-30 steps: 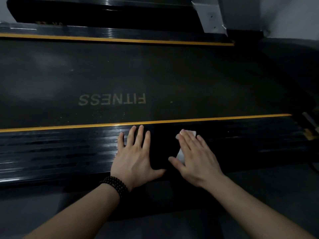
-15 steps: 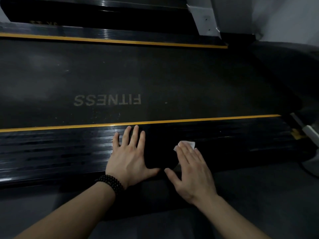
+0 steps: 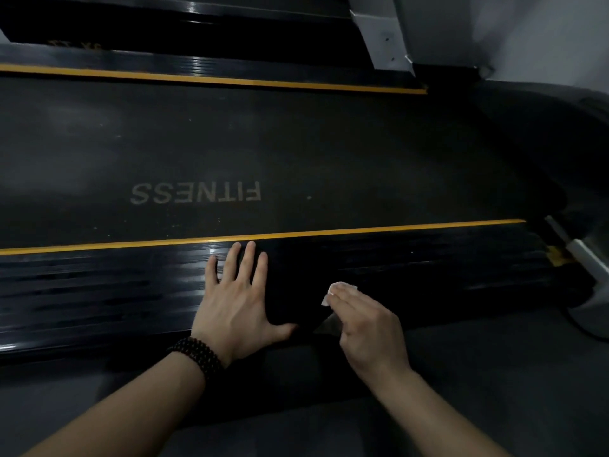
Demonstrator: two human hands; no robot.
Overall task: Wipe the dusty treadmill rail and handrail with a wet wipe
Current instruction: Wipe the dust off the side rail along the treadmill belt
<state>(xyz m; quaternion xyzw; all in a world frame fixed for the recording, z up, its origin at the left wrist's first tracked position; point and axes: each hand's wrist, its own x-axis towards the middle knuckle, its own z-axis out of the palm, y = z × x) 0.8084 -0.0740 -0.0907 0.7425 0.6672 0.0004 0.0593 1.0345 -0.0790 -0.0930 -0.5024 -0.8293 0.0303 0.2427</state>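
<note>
Wet wipe (image 3: 339,290), small and white, pressed against the near treadmill rail (image 3: 428,268), mostly hidden beneath the right hand (image 3: 365,324); only a crumpled corner visible past the fingertips. Right hand bent over the wipe at the rail's near edge, fingers curved down onto it, though whether pinching or merely pressing cannot be told. Left hand (image 3: 235,300) flat on the same rail just to the left, fingers straight and spread, thumb out toward the other hand, holding nothing; a dark beaded bracelet (image 3: 197,354) around that wrist. Hands near each other but apart, a strip of glossy black rail between them. Rail ribbed lengthwise, shiny to the left, edged on its far side by a yellow stripe (image 3: 395,229). Beyond it, the dark running belt (image 3: 329,153) with faded "FITNESS" lettering (image 3: 196,192) reading upside down and pale specks around it. Farther off, a second yellow-edged rail (image 3: 197,65) and a pale grey upright post (image 3: 379,34) at top right. Grey floor (image 3: 494,374) in the foreground, crossed by both bare forearms
</note>
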